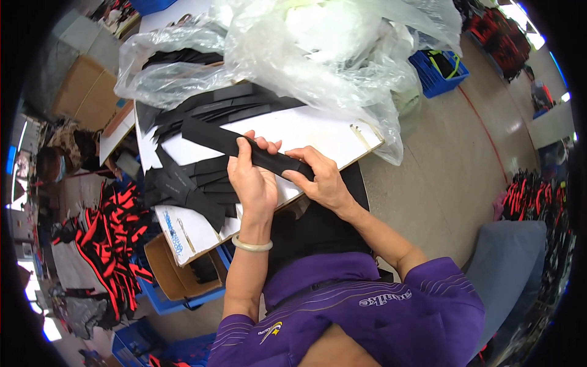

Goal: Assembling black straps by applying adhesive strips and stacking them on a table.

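With our left hand [252, 183] and right hand [322, 180] both pinched on the black strip [235, 145], its free end beyond our left fingers could snag the strip pile [189, 186] just below.

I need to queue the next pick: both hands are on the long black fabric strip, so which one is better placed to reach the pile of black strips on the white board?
Probably left. The left hand grips the long black fabric strip right beside the pile of black strips, while the right hand pinches its far end, away from the pile.
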`<state>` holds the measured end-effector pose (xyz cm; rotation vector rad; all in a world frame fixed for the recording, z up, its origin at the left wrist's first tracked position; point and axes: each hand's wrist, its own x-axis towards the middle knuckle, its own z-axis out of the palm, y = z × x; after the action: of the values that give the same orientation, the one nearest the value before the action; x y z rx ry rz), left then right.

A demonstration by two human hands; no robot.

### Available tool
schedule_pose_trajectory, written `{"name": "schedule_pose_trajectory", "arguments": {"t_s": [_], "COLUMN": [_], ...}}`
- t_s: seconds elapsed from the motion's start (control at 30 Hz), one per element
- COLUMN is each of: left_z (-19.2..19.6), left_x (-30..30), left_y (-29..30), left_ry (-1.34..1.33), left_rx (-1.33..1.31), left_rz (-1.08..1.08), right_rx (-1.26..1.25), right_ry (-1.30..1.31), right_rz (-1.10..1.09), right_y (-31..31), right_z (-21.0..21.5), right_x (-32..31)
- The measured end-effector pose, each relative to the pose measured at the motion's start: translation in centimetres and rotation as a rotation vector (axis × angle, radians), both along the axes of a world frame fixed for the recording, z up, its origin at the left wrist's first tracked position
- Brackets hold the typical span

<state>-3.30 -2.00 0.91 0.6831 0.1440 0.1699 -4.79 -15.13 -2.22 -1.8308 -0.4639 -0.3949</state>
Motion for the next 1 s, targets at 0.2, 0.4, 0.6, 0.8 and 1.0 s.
{"name": "schedule_pose_trajectory", "arguments": {"t_s": [0.2, 0.4, 0.6, 0.8, 1.0], "left_z": [1.0, -1.6, 0.7, 0.7, 0.2], "left_x": [1.4, 2.3, 3.8, 4.8, 1.9], "left_y": [-0.1, -0.5, -2.3, 1.0, 2.1], "left_ry": [-0.124, 0.026, 0.102, 0.159, 0.225], "left_rx": [-0.058, -0.006, -0.025, 0.098, 0.044], "left_rz": [-0.143, -0.176, -0.039, 0.062, 0.058], "right_rx": [0.016, 0.036, 0.009, -0.267, -0.452], "right_ry": [0.099, 0.015, -0.089, 0.006, 0.129], "right_rz": [0.066, -0.011, -0.032, 0.354, -0.484], "right_y": [-1.3, -0.9, -1.1, -3.8, -4.1], "right_z": [1.4, 0.5, 1.2, 4.0, 4.1], "right_x": [0.8, 0.7, 2.9, 11.8, 31.5]}}
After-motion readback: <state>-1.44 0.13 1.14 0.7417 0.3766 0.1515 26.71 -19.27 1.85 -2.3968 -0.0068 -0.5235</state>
